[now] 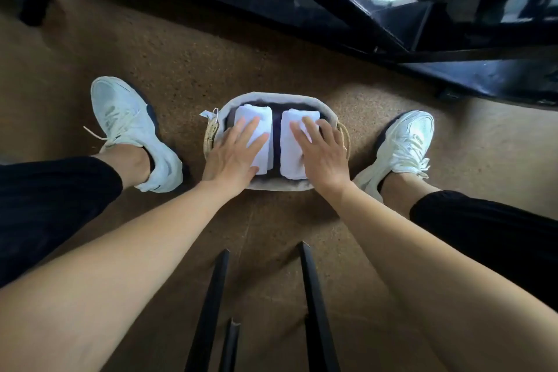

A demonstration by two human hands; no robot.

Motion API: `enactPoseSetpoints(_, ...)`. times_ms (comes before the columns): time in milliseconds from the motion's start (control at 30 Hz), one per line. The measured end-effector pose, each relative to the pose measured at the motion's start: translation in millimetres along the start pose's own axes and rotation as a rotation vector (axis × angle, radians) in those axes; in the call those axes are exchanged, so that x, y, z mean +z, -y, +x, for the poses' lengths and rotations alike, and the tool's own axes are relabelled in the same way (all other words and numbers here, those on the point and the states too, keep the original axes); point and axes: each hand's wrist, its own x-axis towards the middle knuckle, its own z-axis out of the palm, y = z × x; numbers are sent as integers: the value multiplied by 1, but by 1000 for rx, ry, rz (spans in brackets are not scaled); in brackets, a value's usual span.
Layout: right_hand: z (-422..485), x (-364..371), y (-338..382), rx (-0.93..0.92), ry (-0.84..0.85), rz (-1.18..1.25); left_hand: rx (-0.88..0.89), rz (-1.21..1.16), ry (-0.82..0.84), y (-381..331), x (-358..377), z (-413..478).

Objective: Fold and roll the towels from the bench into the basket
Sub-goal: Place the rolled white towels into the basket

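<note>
Brown floor (181, 69); left hand (232, 155), right hand (322, 154) lie flat on towels (252, 114).

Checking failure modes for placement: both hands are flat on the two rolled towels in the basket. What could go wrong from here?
1. The left hand and right hand only press flat on the left towel and right towel, no grip; with the gap between them, the rolls may loosen or shift once released.
2. The basket sits on the floor between the left shoe and right shoe; a foot could nudge it.
</note>
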Motion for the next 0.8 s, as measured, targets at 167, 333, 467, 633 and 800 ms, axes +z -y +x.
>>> enactPoseSetpoints(167,-4,5,-9,-81,250,132,49,21,-2,8,2,8)
enactPoseSetpoints(333,10,8,-14,-135,236,-87,49,19,-32,9,9,19)
enactPoseSetpoints(467,19,24,-7,-97,210,-154,41,11,-72,7,14,27)
enactPoseSetpoints(633,21,42,-9,-73,194,-189,27,8,-97,6,24,32)
enactPoseSetpoints(800,21,40,-8,-66,214,-174,41,-10,-78,2,23,35)
